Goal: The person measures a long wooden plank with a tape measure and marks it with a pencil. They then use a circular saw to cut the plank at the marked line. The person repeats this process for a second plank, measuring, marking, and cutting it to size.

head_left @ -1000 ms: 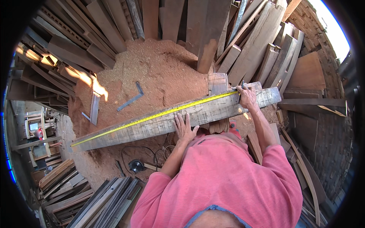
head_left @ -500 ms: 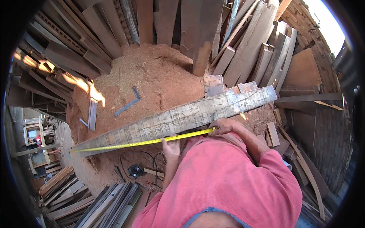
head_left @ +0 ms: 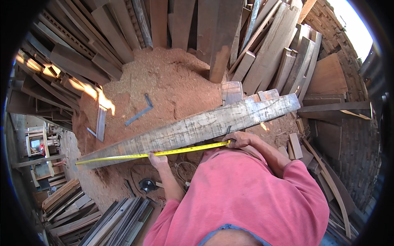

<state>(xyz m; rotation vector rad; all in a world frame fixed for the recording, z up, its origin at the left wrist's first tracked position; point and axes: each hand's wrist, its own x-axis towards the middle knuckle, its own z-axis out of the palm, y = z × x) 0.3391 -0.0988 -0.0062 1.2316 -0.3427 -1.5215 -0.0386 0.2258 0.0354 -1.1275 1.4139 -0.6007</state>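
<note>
A long, weathered wooden plank (head_left: 193,130) lies slantwise across the middle, from lower left to upper right. The yellow blade of a tape measure (head_left: 188,150) stretches from the plank's left end toward my body. My right hand (head_left: 242,140) is closed around the tape's near end, in front of my waist; a thin dark stick, its kind unclear, pokes up from the fingers. Farther left, my left hand (head_left: 159,160) has its fingers closed at the lower edge of the blade, close to the plank's near edge.
Sawdust (head_left: 172,90) heaps beyond the plank, with a metal square (head_left: 141,111) and a second square (head_left: 100,123) on it. Many boards (head_left: 271,49) lean around the back and sides. A dark round power tool (head_left: 147,185) with cables lies near left, beside stacked timber (head_left: 117,223).
My left hand has slid left along the tape, and its fingers have gone from spread to closed at the blade. My right hand has shifted slightly; the thin dark stick now shows above it.
</note>
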